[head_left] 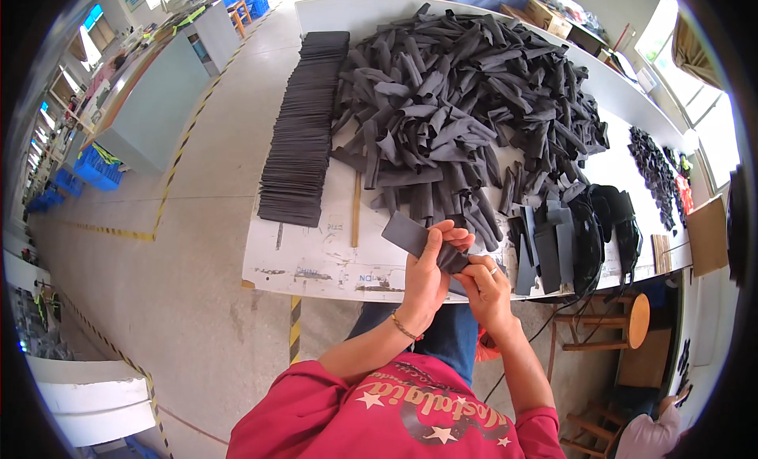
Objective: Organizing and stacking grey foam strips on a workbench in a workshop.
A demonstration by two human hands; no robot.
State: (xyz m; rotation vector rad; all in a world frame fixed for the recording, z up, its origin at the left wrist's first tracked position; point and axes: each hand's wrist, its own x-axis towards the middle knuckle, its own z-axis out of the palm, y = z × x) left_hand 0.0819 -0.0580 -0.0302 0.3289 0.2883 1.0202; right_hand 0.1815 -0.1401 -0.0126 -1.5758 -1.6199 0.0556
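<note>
Above the near edge of the white table (pixel 328 257), I hold a flat dark grey strip of fabric (pixel 405 235) in both hands. My left hand (pixel 425 279) grips its middle, with the thumb on top and the fingers behind. At the strip's right end, my right hand (pixel 487 295) pinches it between thumb and fingers; a ring shows on one finger. Part of this end is hidden by the fingers. Beyond my hands lies a large loose heap of curled dark grey fabric pieces (pixel 442 123). A long neat stack of flat dark pieces (pixel 298 135) runs along the table's left side.
Several flat grey strips (pixel 550 242) lie right of my hands, beside a black bundle (pixel 604 230). A thin wooden stick (pixel 356 210) lies between stack and heap. A wooden stool (pixel 638 321) stands at the right; another person's sleeve (pixel 651 435) shows lower right.
</note>
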